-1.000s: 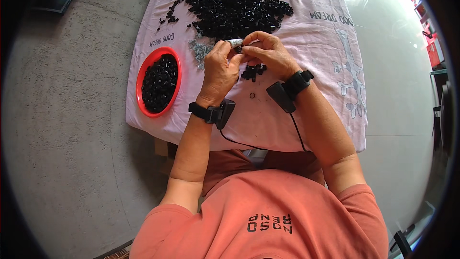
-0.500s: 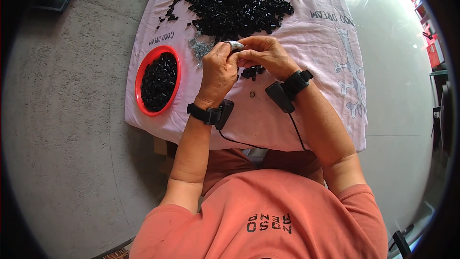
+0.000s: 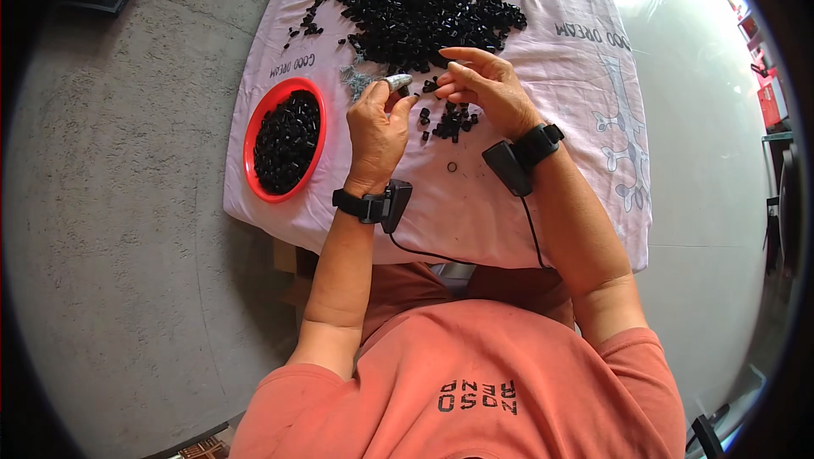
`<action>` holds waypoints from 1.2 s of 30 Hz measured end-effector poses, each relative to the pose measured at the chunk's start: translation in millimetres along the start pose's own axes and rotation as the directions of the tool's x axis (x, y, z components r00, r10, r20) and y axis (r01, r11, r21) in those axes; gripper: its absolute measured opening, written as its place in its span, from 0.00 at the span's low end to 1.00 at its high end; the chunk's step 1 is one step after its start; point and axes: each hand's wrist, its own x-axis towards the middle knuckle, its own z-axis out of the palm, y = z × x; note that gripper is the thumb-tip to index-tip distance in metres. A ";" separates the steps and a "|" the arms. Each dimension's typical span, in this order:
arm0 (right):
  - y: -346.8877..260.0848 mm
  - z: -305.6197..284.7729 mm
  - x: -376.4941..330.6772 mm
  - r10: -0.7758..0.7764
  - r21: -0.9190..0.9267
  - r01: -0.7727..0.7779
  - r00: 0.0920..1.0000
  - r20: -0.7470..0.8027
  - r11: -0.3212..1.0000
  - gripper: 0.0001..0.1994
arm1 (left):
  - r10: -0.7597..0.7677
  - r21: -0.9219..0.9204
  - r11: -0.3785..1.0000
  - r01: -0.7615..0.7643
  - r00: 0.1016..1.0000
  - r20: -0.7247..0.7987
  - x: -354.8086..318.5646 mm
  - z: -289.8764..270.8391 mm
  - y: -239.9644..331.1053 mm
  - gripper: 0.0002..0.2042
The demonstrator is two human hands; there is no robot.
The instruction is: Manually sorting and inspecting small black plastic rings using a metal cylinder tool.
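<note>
My left hand (image 3: 379,131) pinches a small black piece (image 3: 404,92) while my right hand (image 3: 497,96) curls, contents I can't tell, the pile (image 3: 415,9) at twelve o'clock and red bowl (image 3: 249,147) at nine, likely for easy reach.

The left forearm (image 3: 343,277) runs forward with a slight inward slant; the right forearm (image 3: 581,213), set wider, leans in more strongly — both are bare. The left hand (image 3: 379,132) shows its back, fingers (image 3: 373,98) curled and thumb (image 3: 402,116) brought close to them. The right hand (image 3: 496,98) is just apart from it, loosely spread — one finger stretched out straighter than the others, toward the left.
</note>
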 end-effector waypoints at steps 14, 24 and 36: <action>2.6 -7.2 2.9 -0.043 0.051 0.048 0.995 -0.088 0.998 0.16 | -0.275 0.328 0.846 0.420 0.872 -0.406 -23.8 -77.7 -108.5 0.09; 3.3 -6.0 2.4 -0.045 0.017 0.046 0.996 -0.070 0.999 0.14 | -0.129 0.125 0.981 0.147 0.981 -0.143 -18.7 -28.5 -53.9 0.06; 0.7 -0.8 1.3 0.003 -0.134 -0.005 1.000 -0.016 0.991 0.13 | -0.178 0.099 0.981 0.165 0.973 0.144 -21.2 20.1 -15.2 0.14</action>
